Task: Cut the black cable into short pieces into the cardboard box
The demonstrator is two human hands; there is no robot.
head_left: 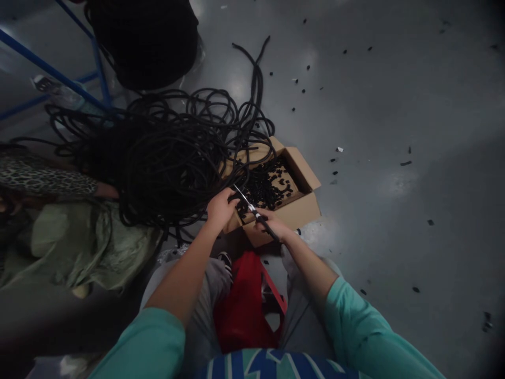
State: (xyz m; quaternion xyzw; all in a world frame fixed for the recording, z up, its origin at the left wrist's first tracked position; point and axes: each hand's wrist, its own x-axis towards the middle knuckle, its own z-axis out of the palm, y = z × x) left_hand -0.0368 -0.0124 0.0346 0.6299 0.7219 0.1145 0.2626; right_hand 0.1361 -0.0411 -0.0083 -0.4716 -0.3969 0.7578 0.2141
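My right hand (275, 225) is closed around the dark handles of a pair of scissors (251, 208), whose shiny blades point up and left toward my other hand. My left hand (221, 209) has its fingers closed on black cord (233, 192) close to the blade tips; the grip is partly hidden. Below the blades stands a cardboard box (307, 208) with its flaps spread. Many short black cut pieces (272, 189) lie inside it. A large tangled heap of black cord (169, 152) spreads left of the box, some strands lying over its edge.
A big dark bundle (148, 42) stands behind the heap, beside a blue metal frame (98, 73). At left is another person's leopard-print sleeve (47, 176). Small black scraps (335, 172) dot the grey floor. Something red (244, 310) is between my legs.
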